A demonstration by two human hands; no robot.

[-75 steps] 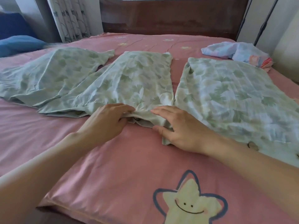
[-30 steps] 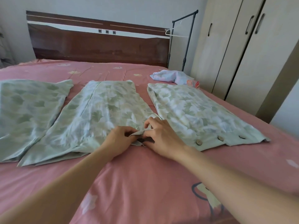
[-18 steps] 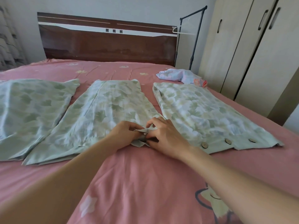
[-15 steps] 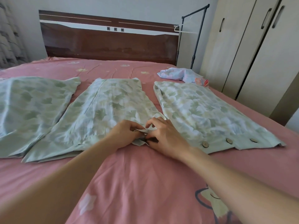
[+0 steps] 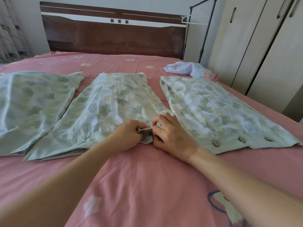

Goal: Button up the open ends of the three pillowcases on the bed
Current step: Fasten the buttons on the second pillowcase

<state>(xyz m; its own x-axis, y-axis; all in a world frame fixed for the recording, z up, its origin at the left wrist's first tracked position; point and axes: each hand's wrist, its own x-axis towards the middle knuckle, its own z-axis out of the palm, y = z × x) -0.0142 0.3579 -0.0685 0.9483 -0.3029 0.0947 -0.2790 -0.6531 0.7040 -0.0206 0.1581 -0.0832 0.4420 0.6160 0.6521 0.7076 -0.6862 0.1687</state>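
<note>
Head view: pink bed sheet (image 5: 147, 185).
Middle pillowcase (image 5: 114, 102): centre; near-right hem corner pinched by left hand (image 5: 129, 136) and right hand (image 5: 170, 136), close together.
Hidden: button under fingers.
Right pillowcase (image 5: 213, 108): three buttons (image 5: 216, 142) showing.
Writing: none legible.

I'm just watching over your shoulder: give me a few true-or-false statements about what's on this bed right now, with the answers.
1. Three green leaf-print pillowcases lie side by side. True.
2. Both hands work on the middle pillowcase. True: left hand and right hand pinch its near corner.
3. The right pillowcase shows no buttons. False: three round buttons line its near edge.
4. The bed sheet is blue. False: pink.
</note>
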